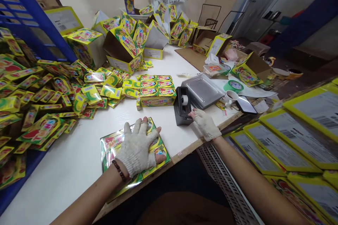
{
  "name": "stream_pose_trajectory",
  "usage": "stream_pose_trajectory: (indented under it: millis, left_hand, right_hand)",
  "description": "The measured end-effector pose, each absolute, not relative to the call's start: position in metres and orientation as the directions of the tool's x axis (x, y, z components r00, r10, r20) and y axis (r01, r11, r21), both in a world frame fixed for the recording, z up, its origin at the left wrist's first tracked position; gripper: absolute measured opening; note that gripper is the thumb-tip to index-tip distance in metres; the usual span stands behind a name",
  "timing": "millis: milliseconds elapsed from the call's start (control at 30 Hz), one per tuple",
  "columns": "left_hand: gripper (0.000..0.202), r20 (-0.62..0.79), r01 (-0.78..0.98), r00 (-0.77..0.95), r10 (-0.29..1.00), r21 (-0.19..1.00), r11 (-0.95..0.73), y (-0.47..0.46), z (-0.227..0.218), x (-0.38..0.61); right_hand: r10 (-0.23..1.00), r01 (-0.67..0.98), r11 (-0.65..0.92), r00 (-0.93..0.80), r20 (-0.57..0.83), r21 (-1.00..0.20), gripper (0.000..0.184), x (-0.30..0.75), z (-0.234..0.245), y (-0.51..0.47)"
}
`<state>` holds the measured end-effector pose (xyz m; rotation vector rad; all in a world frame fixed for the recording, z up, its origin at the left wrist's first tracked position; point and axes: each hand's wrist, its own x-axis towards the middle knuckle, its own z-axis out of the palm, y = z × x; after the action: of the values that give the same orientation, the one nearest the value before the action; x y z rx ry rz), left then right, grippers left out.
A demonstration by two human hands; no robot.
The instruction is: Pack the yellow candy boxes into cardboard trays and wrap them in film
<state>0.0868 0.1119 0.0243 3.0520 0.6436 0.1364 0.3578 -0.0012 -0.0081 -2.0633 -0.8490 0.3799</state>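
Observation:
My left hand (138, 144), in a white fingerless knit glove, lies flat with fingers spread on a pack of small boxes (111, 147) wrapped in shiny clear film. This pack is yellow and green with fruit pictures and lies at the table's front edge. My right hand (204, 123), gloved alike, is closed in a pinch at the near end of a black tape dispenser (181, 107). A roll of clear tape (185, 100) sits inside the dispenser; the strip at my fingertips is too small to make out. Behind it stands a neat block of small boxes (157, 91).
Loose small boxes (58, 95) heap up on the left beside a blue crate (39, 17). Open cartons (126, 49) stand at the back. Right of the dispenser are a grey plastic tray (203, 89), a cup (231, 96), green tape (233, 86) and a phone (246, 104). Stacked cartons (285, 144) rise at right.

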Motion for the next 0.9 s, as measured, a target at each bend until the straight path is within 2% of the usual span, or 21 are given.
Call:
stream_pose_trajectory:
  millis: [133,267,333,467,667,800,900]
  left_hand:
    - [0.083,0.072,0.404,0.911,0.405,0.030,-0.914,0.112,0.026,0.087]
    - [0.082,0.076,0.405,0.911,0.406,0.030,-0.914,0.111,0.025,0.087]
    - [0.083,0.079,0.406,0.910,0.407,0.031,-0.913,0.112,0.024,0.087]
    - [0.086,0.088,0.412,0.906,0.414,0.040,-0.910,0.113,0.021,0.087]
    - [0.087,0.084,0.406,0.907,0.412,0.076,-0.911,0.113,0.023,0.086]
    - [0.090,0.072,0.416,0.904,0.422,0.084,-0.905,0.112,0.024,0.086]
    - [0.089,0.071,0.421,0.901,0.429,0.103,-0.901,0.112,0.024,0.085]
  right_hand:
    - [0.626,0.437,-0.381,0.770,0.120,-0.815,0.019,0.339,-0.004,0.003]
    - [0.567,0.449,-0.346,0.800,0.198,-0.824,0.025,0.316,0.008,-0.021]
    - [0.597,0.416,-0.352,0.790,0.141,-0.838,0.029,0.307,0.008,-0.036]
    - [0.656,0.301,-0.481,0.747,-0.109,-0.823,0.036,0.302,-0.009,-0.048]
    - [0.713,0.197,-0.492,0.650,-0.263,-0.848,0.034,0.320,-0.031,-0.039]
    - [0.771,0.308,-0.540,0.555,-0.314,-0.783,0.027,0.327,-0.026,-0.036]
    - [0.871,0.357,-0.464,0.350,-0.344,-0.811,0.024,0.322,-0.008,-0.030]
